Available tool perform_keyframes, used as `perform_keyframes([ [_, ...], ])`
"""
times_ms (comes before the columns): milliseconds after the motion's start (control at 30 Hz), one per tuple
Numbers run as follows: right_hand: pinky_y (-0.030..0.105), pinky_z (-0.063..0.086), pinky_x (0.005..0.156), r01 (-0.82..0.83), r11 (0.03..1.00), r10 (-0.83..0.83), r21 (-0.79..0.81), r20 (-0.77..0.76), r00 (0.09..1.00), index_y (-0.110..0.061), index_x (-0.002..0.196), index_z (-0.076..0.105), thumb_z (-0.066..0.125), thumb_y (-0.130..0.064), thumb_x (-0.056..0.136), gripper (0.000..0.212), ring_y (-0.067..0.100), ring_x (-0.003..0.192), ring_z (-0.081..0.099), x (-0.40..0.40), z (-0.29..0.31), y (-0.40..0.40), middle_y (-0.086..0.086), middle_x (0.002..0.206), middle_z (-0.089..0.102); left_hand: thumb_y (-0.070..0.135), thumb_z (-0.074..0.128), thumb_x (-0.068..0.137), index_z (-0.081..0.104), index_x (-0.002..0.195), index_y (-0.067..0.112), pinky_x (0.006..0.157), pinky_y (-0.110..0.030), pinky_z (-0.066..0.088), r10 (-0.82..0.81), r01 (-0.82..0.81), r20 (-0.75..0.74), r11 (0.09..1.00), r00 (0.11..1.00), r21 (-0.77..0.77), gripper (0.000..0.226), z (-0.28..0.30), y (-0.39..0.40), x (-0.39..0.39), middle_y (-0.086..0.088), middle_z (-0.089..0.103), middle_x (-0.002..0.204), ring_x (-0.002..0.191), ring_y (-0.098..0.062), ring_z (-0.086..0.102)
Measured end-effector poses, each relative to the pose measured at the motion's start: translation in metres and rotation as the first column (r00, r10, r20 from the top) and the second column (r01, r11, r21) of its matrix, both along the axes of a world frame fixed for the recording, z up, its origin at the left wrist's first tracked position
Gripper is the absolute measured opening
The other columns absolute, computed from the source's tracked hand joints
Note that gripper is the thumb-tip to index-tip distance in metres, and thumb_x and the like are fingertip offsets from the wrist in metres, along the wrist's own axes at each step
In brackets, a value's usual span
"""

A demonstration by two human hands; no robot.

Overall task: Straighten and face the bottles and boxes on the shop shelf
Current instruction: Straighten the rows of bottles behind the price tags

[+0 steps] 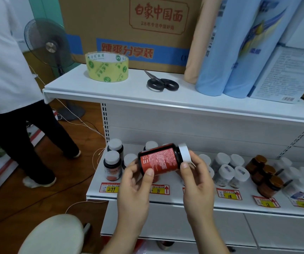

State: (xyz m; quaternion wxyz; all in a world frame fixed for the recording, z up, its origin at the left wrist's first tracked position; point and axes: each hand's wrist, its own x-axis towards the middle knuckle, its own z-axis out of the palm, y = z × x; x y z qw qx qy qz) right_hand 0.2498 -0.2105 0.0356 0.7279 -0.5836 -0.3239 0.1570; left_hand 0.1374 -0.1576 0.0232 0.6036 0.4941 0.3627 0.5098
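Observation:
A dark bottle with a red label point(159, 159) and white cap lies on its side in the air in front of the middle shelf point(166, 198). My left hand point(134, 182) grips its base end, thumb on the label. My right hand point(196, 178) holds the cap end between thumb and fingers. On the shelf behind stand dark white-capped bottles point(111, 165) at the left, clear white-capped jars point(226, 171) in the middle and amber jars point(265, 176) further right. More white-capped jars point(294, 178) fill the far right.
The top shelf carries a tape roll point(107, 66), black scissors point(161, 83), a cardboard box point(129, 30) and blue packs point(239, 57). A person in a white top point(6, 70) stands at the left by a fan point(46, 46). A round stool point(54, 235) sits below.

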Motion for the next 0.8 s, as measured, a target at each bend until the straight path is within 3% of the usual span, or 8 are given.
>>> perform_keyframes([
  [133,0.016,0.052,0.084,-0.017,1.0,0.017,-0.007,-0.026,1.0,-0.023,0.124,0.062,0.056,-0.005,0.098,0.032,0.006,0.11,0.064,0.0,0.0,0.002,-0.008,0.115,0.07,0.044,0.064,0.084,0.062,0.107,0.035,0.077,-0.009,0.052,0.04,-0.04,-0.071,0.999,0.997,0.006,0.025,-0.004,0.003,0.0,0.017,0.072,0.102,0.099,0.002,0.068],
  [367,0.028,0.055,0.086,0.021,0.998,-0.023,-0.055,-0.047,0.999,-0.032,0.116,0.065,0.061,-0.037,0.087,0.03,0.011,0.105,0.068,0.003,-0.001,0.004,-0.009,0.11,0.072,0.038,0.061,0.085,0.06,0.125,0.024,0.083,-0.01,0.051,-0.004,0.004,-0.03,1.0,1.0,-0.013,0.042,-0.008,0.004,0.0,0.007,0.069,0.12,0.111,0.001,0.064],
  [533,0.028,0.055,0.088,0.044,0.998,-0.048,-0.051,-0.083,0.995,-0.026,0.115,0.066,0.055,-0.016,0.1,0.021,0.01,0.106,0.067,0.007,-0.001,0.006,-0.007,0.109,0.072,0.036,0.065,0.086,0.064,0.105,0.027,0.075,-0.009,0.052,0.038,-0.038,-0.09,0.999,0.995,0.009,0.02,-0.005,0.007,0.003,0.006,0.07,0.116,0.1,0.004,0.067],
  [667,0.028,0.058,0.084,0.082,0.996,-0.087,-0.043,-0.112,0.99,-0.019,0.113,0.068,0.062,-0.026,0.093,0.021,0.011,0.101,0.069,0.01,0.0,0.01,-0.008,0.105,0.074,0.042,0.063,0.085,0.065,0.104,0.035,0.081,-0.014,0.055,0.044,-0.043,-0.084,0.999,0.996,0.015,0.021,-0.004,0.008,0.003,0.013,0.072,0.109,0.101,-0.001,0.068],
  [800,0.023,0.057,0.078,0.067,0.997,-0.073,-0.041,-0.154,0.985,-0.021,0.113,0.067,0.058,-0.02,0.098,0.018,0.012,0.102,0.07,0.012,-0.003,0.012,-0.011,0.105,0.073,0.043,0.062,0.085,0.062,0.108,0.041,0.086,-0.017,0.056,0.035,-0.033,-0.11,0.999,0.993,0.024,0.023,-0.006,0.009,0.004,0.019,0.071,0.107,0.104,-0.008,0.068],
])
